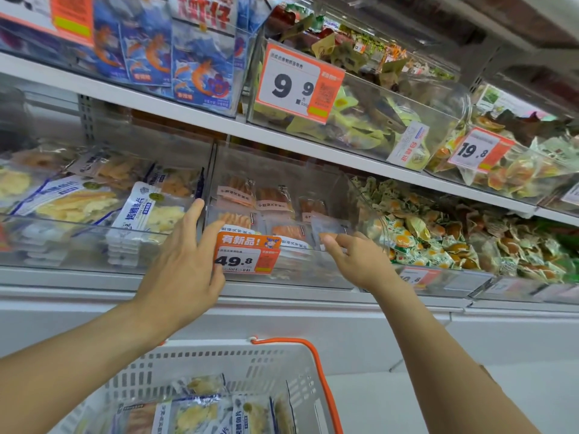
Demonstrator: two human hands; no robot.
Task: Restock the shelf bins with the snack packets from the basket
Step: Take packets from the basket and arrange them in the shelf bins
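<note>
The white basket (219,350) with an orange handle sits low in front of me and holds several blue-and-white snack packets (194,415). Straight ahead on the middle shelf is a clear bin (282,164) of orange-labelled packets (272,202). My left hand (185,261) is open with its fingers spread against the bin's front left corner, beside the 49.8 price tag (247,253). At the bin's front rim, the fingertips of my right hand (354,258) pinch the lower edge of a clear snack packet (330,225) standing inside.
Left of the middle bin is a bin of blue-and-white fish-slice packets (94,202). On the right, another bin holds green and yellow wrapped snacks (438,233). The upper shelf carries shrimp packets (200,64) and bins with 9.9 (294,84) and 19.8 tags.
</note>
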